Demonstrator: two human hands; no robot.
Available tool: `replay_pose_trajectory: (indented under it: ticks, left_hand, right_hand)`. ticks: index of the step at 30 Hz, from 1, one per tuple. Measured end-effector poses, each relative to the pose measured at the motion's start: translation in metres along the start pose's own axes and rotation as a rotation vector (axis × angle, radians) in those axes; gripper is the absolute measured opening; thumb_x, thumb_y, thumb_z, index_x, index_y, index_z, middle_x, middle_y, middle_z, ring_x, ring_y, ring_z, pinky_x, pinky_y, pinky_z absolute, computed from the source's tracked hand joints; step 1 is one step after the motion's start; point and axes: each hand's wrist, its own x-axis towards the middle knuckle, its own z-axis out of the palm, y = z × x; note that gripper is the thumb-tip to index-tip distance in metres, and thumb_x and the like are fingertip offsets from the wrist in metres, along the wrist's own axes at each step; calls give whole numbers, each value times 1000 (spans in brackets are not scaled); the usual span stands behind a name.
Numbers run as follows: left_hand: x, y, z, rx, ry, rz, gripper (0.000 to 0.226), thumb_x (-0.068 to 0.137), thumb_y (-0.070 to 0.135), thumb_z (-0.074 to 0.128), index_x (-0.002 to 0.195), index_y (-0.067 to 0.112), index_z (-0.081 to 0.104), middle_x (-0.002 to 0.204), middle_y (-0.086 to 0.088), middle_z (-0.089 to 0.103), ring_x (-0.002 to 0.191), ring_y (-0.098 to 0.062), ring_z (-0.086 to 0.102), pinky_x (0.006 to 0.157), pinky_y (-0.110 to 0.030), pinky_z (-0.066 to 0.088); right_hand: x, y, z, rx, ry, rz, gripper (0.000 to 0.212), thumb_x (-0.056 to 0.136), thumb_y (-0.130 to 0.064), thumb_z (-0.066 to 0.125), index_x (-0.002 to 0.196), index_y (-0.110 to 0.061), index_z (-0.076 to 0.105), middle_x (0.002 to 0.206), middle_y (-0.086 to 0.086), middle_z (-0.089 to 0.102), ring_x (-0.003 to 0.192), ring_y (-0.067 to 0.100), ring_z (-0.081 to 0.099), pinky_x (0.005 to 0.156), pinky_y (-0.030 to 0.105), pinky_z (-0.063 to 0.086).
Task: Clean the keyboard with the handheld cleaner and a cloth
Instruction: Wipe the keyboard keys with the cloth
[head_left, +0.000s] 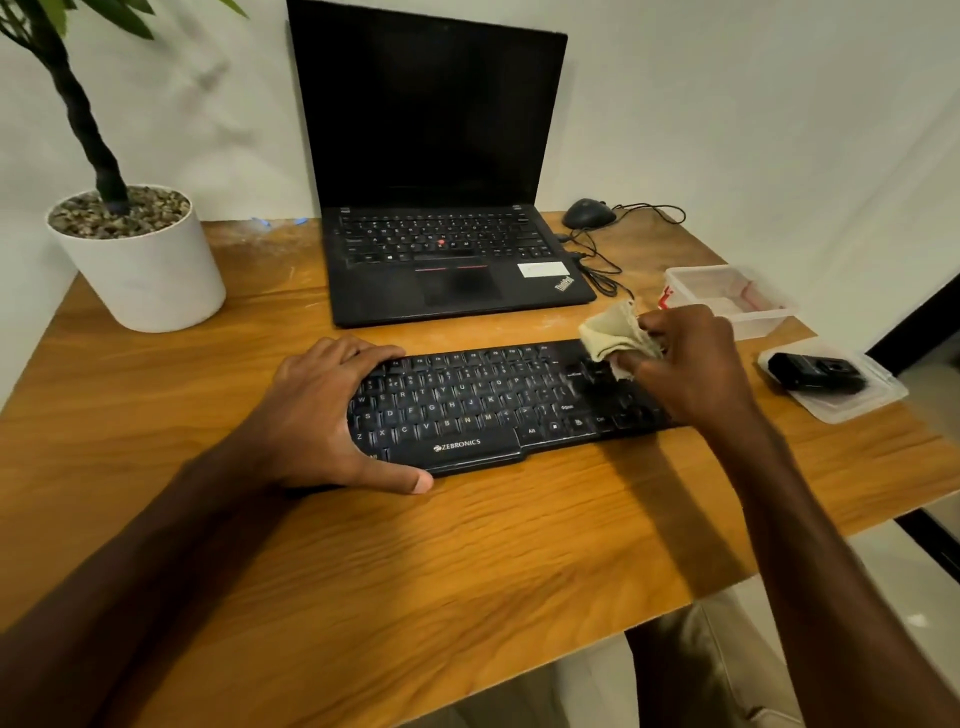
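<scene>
A black keyboard (483, 405) lies across the middle of the wooden table. My left hand (322, 410) holds its left end, fingers over the top edge and thumb along the front edge. My right hand (691, 364) grips a crumpled beige cloth (613, 335) and presses it on the keyboard's right end, hiding the keys there. The black handheld cleaner (815, 371) rests on a clear plastic lid (852, 410) to the right of the keyboard, untouched.
An open black laptop (447, 260) stands behind the keyboard. A white plant pot (145, 270) sits at the back left. A black mouse (587, 213) with its cable lies at the back right, near a clear plastic box (727, 296). The table's right edge is close to the lid.
</scene>
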Motion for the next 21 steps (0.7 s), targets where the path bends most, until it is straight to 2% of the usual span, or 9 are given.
replay_pose_trajectory:
  ticks: [5,7,9,11,14,17,19,21]
  left_hand:
    - [0,-2,2,-15,5,-21,142,35,111,51,156,39,31,147,10,41,134,-13,38,119,-49,29]
    - [0,-2,3,-17,8,-23,142,35,111,50,155,39,32,145,9,42,133,-14,38,118,-50,30]
    - [-1,-2,5,-20,12,-24,142,34,111,50,155,39,32,145,8,43,132,-14,39,117,-50,31]
    - [-1,-1,5,-26,14,-25,142,34,111,50,155,39,33,144,8,43,132,-14,39,117,-49,31]
    - [0,2,4,-19,14,-22,142,34,110,50,155,37,34,143,7,44,132,-15,39,117,-49,30]
    - [0,1,4,-14,16,-23,143,34,111,50,155,37,33,144,7,43,133,-16,39,119,-50,30]
    - [-2,0,5,-12,23,-22,143,35,110,51,155,36,34,144,6,43,132,-16,39,118,-49,30]
    - [-2,-1,5,-5,29,-18,141,36,109,52,155,36,34,143,6,44,131,-15,40,117,-49,31]
  right_hand:
    - [-27,-33,32,-119,-62,-91,42,89,-10,72,130,-12,65,120,7,72,102,19,67,88,32,56]
    - [-39,-46,42,-133,-78,-131,33,92,-10,69,124,-12,65,114,6,71,99,20,67,83,30,57]
    - [-45,-55,48,-136,-80,-180,30,91,-10,69,121,-12,66,111,4,71,95,19,66,74,24,51]
    - [-45,-58,45,-72,-114,-206,38,88,-8,73,126,-13,67,115,2,72,95,15,66,74,19,51]
    - [-29,-49,21,33,-102,-132,44,86,-9,77,129,-11,67,121,5,73,91,8,60,72,13,44]
    - [-21,-41,13,-54,-15,-73,45,86,-8,76,130,-11,66,122,8,72,97,16,66,78,20,49]
    - [-33,-50,26,-126,-53,-92,41,89,-6,71,129,-11,65,118,8,72,97,20,68,84,30,56]
    - [-49,-64,42,-169,-92,-123,31,93,-5,65,124,-9,64,110,5,70,88,18,62,77,29,55]
